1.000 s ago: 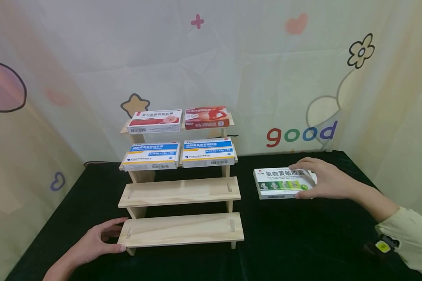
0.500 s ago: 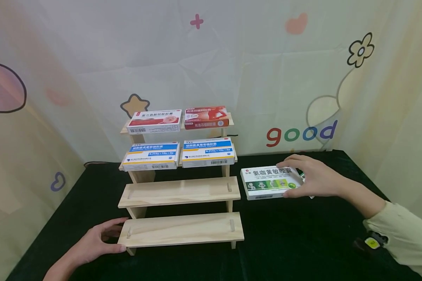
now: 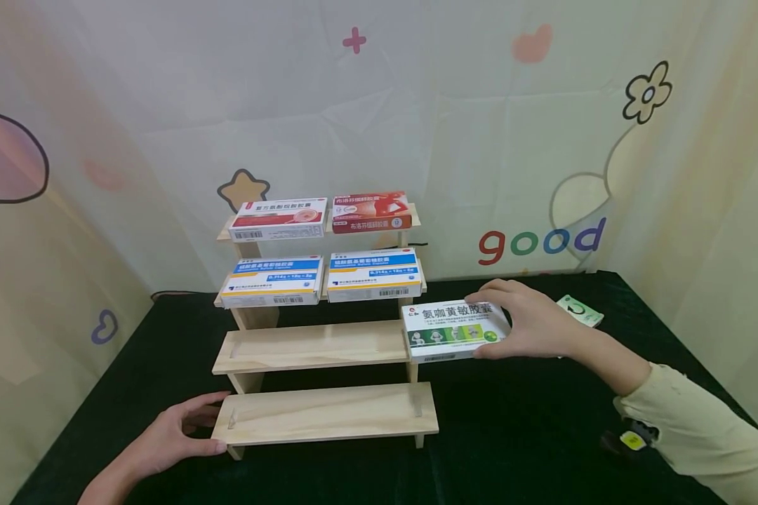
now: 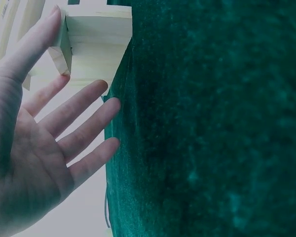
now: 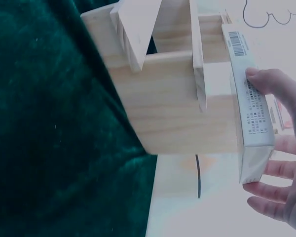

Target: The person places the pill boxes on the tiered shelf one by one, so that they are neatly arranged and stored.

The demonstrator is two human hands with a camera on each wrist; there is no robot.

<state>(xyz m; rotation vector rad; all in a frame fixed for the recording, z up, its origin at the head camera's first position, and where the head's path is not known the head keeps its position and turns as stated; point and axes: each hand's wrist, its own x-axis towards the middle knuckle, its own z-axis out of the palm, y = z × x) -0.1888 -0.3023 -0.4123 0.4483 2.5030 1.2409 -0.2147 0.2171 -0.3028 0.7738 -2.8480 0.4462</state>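
Note:
My right hand pinches a white-and-green medicine box between thumb and fingers, the thumb along its barcoded side in the right wrist view. The box is held flat, its left end overlapping the right end of the third tier of a stepped wooden rack. Whether it touches that board I cannot tell. My left hand holds the left end of the lowest tier, thumb at the front edge and index finger at the back corner. Its other fingers spread free in the left wrist view.
The top tier bears a white-and-red box and a red box. Two white-and-blue boxes lie side by side on the second tier. A green-and-white box lies on the dark cloth behind my right forearm. A printed curtain hangs behind.
My right hand has carried the white-and-green box leftward to the third tier's right end, uncovering the green-and-white box on the cloth. My left hand stays in place.

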